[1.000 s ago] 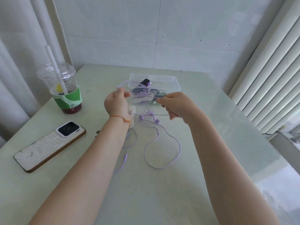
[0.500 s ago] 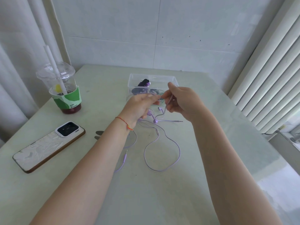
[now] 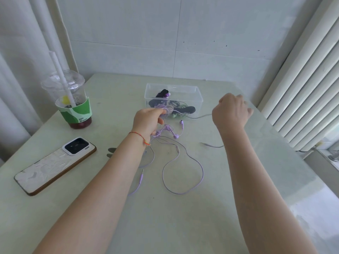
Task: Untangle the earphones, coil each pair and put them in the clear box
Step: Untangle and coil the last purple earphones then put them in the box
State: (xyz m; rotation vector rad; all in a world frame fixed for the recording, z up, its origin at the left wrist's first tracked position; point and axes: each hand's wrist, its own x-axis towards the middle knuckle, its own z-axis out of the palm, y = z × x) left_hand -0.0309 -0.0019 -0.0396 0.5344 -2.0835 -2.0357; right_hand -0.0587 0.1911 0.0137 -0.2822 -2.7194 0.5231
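Note:
My left hand (image 3: 148,121) pinches a knot of thin purple earphone cable (image 3: 183,162) just in front of the clear box (image 3: 199,97). Below it two purple earbuds (image 3: 181,122) dangle, and the rest of the cable lies in a loose loop on the table with its plug (image 3: 141,176) toward me. My right hand (image 3: 232,111) is closed in a fist to the right of the box, with a thin strand (image 3: 201,116) running from the box side toward it. Inside the box lie dark, green and purple coiled earphones (image 3: 176,107).
At the left stands a plastic cup (image 3: 71,99) with a straw and a green sleeve. A phone (image 3: 55,164) lies face down nearer to me on the left. White blinds (image 3: 302,79) run along the right side and a tiled wall rises behind the table.
My right hand has swung away to the right, drawing a strand out from the tangle. My left hand stays at the knot in front of the box.

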